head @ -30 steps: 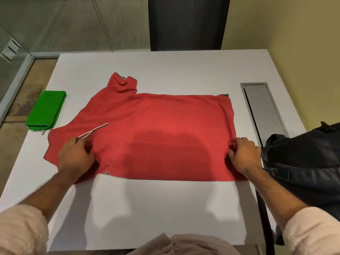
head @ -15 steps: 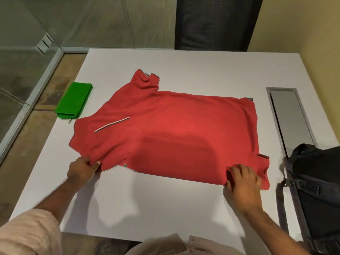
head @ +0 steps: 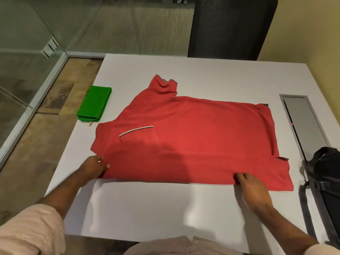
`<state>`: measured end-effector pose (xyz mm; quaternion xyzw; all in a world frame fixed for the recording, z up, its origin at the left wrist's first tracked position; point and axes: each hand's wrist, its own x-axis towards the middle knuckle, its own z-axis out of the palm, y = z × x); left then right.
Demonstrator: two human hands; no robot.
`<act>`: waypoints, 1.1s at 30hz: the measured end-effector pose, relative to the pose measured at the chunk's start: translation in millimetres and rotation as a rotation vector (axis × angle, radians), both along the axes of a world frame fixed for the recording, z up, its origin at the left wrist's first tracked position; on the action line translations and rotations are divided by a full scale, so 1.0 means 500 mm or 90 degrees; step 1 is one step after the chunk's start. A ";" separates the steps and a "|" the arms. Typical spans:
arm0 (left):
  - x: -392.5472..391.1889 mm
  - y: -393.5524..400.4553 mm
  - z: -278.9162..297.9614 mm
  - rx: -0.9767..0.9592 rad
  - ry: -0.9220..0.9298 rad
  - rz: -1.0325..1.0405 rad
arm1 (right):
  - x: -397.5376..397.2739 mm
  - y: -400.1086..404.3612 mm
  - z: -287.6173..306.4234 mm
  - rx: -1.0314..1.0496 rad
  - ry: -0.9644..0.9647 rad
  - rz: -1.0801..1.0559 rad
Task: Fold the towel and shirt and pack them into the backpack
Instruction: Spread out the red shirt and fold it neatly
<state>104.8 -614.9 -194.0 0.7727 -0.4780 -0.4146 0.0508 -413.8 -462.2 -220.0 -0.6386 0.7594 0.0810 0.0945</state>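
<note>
A red polo shirt (head: pixel 198 137) lies spread across the white table (head: pixel 165 208), collar at the far left, hem toward the right. My left hand (head: pixel 94 167) pinches the shirt's near left edge by the sleeve. My right hand (head: pixel 252 188) grips the shirt's near edge toward the right. A folded green towel (head: pixel 94 103) rests on the table's left edge, apart from the shirt. The dark backpack (head: pixel 325 183) stands at the table's right side, partly cut off by the frame.
A grey recessed cable tray (head: pixel 303 124) runs along the table's right side, between shirt and backpack. A dark chair back (head: pixel 230 28) stands beyond the far edge. Glass walls and floor lie to the left.
Both hands have slid to the shirt's near edge and taken hold of it. My view has swung left, so the shirt and the backpack now sit further right in the frame.
</note>
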 end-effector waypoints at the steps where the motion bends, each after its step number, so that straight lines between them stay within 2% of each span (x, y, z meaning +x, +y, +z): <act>1: 0.007 0.005 -0.006 0.020 -0.036 -0.052 | 0.001 0.005 0.003 0.007 0.007 -0.008; 3: 0.012 0.017 -0.010 0.054 -0.050 -0.099 | 0.007 0.012 0.012 0.039 0.014 -0.034; 8: 0.004 0.024 -0.004 0.112 0.009 -0.177 | 0.033 -0.002 0.026 0.056 0.032 -0.063; 14: -0.039 0.018 -0.033 -0.017 0.154 -0.017 | 0.121 -0.058 0.033 0.011 -0.026 -0.034; 20: -0.015 0.032 -0.084 -0.155 0.044 -0.013 | 0.231 -0.145 0.062 0.023 -0.123 0.003; 27: -0.010 0.054 -0.092 -0.194 0.028 -0.008 | 0.329 -0.247 0.070 0.027 -0.164 0.074; 33: 0.006 0.069 -0.093 -0.196 0.148 0.042 | 0.416 -0.378 0.097 0.048 -0.187 0.147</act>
